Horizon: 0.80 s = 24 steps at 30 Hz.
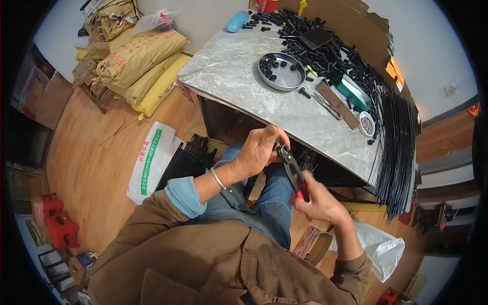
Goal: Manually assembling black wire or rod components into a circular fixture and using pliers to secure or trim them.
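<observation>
Above my lap, in front of the table edge, my right hand [321, 200] grips the red handles of dark pliers [291, 166]. The pliers tilt up and to the left, so their head meets the fingertips of my left hand [258, 151]. My left fingers are closed there, pinched around something small and dark; its kind is hidden by the fingers and the plier jaws. Nearest on the table is a round metal dish [282, 71] with several small black parts in it. Tweezers [327, 105] lie to its right, next to a brown bar [337, 107].
Black bolt-like pieces [295, 30] pile at the back of the table [223, 66]. Long black rods [396, 152] overhang its right end. A small white dish [366, 123] stands nearby. Yellow sacks [137, 66] are stacked at far left; black rods [185, 160] lie beside my leg.
</observation>
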Tool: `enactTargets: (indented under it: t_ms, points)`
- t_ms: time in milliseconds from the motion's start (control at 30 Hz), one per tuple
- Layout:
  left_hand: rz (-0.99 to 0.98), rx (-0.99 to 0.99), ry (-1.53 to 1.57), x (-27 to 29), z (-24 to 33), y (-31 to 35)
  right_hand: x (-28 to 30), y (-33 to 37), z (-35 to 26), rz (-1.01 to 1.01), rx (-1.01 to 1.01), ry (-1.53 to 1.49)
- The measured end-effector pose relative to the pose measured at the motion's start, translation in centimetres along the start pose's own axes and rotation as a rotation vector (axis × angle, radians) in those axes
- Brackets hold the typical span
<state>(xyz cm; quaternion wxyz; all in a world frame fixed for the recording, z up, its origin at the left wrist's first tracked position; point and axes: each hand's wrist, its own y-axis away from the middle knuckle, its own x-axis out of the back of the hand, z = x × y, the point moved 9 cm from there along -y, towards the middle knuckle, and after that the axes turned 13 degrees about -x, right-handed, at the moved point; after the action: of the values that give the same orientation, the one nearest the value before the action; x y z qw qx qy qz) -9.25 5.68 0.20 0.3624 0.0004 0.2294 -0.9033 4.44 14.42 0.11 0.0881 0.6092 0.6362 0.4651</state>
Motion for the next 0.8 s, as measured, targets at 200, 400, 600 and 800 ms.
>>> enactTargets:
  t_ms: [200, 400, 600, 800]
  points:
    - [0.07, 0.053, 0.014, 0.5, 0.1, 0.6, 2.1, 2.1, -1.7, 0.233, 0.348, -0.205]
    - [0.091, -0.094, -0.107, 0.4, 1.0, 1.0, -2.5, 1.0, 1.8, -0.393, -0.052, -0.356]
    - [0.082, -0.06, -0.105, 0.4, 0.3, 0.8, 2.2, 1.6, -0.9, 0.067, 0.212, -0.245]
    - [0.019, -0.055, -0.077, -0.1, 0.1, 1.4, -2.8, 1.1, 2.3, -0.544, -0.038, -0.583]
